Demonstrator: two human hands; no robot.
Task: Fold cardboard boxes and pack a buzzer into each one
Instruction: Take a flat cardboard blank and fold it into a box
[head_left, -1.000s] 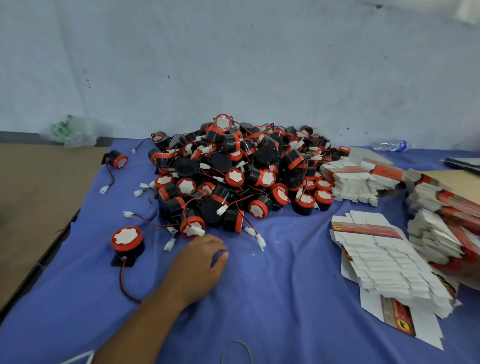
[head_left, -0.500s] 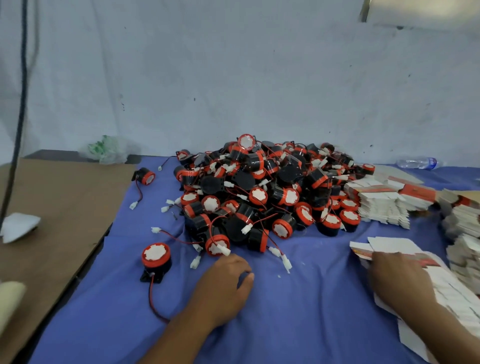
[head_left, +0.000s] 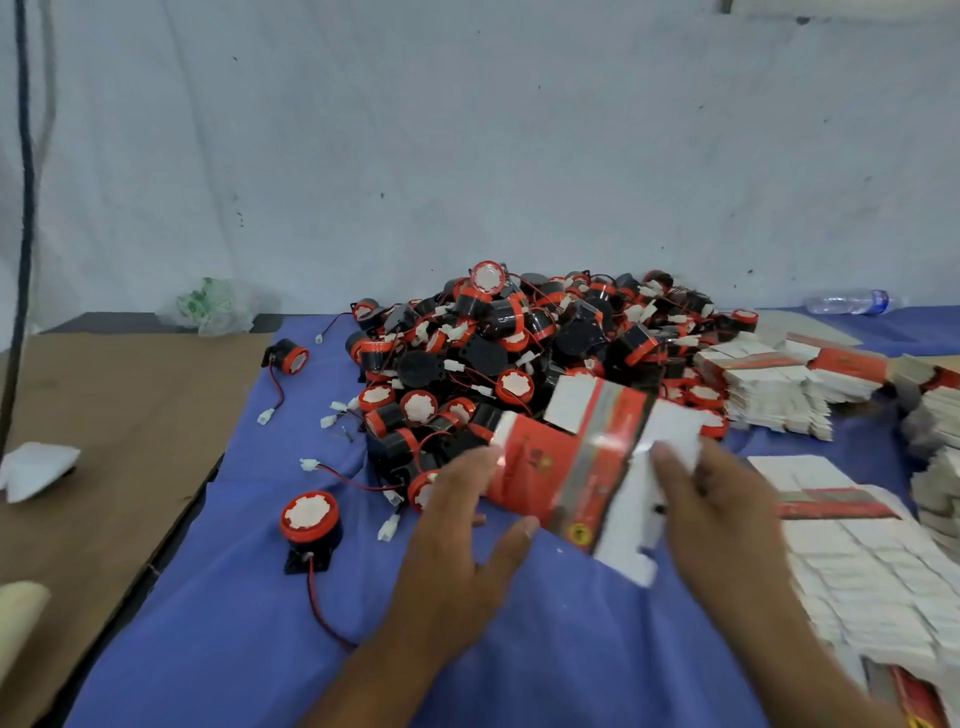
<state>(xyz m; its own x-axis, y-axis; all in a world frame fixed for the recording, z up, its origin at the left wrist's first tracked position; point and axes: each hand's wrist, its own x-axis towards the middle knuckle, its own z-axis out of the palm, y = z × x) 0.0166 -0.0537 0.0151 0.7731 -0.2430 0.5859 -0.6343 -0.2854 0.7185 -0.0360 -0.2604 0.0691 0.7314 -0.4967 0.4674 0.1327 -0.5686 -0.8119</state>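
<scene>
A flat red-and-white cardboard box (head_left: 550, 467) hangs tilted just above the blue cloth (head_left: 519, 654), in front of a big pile of black-and-red buzzers (head_left: 519, 343). My right hand (head_left: 722, 514) holds the box by its white right flaps, fingers over the top and thumb hidden. My left hand (head_left: 457, 535) touches the box's left end with straight, spread fingers, its thumb tip at the lower edge. A single buzzer (head_left: 309, 519) with a red wire stands left of my left hand.
Stacks of flat boxes lie at the right (head_left: 857, 551) and behind (head_left: 769, 384). Another lone buzzer (head_left: 288, 356) sits at the cloth's far left edge. A brown board (head_left: 104, 415) with white paper (head_left: 36, 467) lies to the left. A water bottle (head_left: 847, 300) and a plastic bag (head_left: 215, 306) are by the wall.
My right hand came in, took a flat box from the right stack and carried it left to the middle. My left hand rose from the cloth to meet the box.
</scene>
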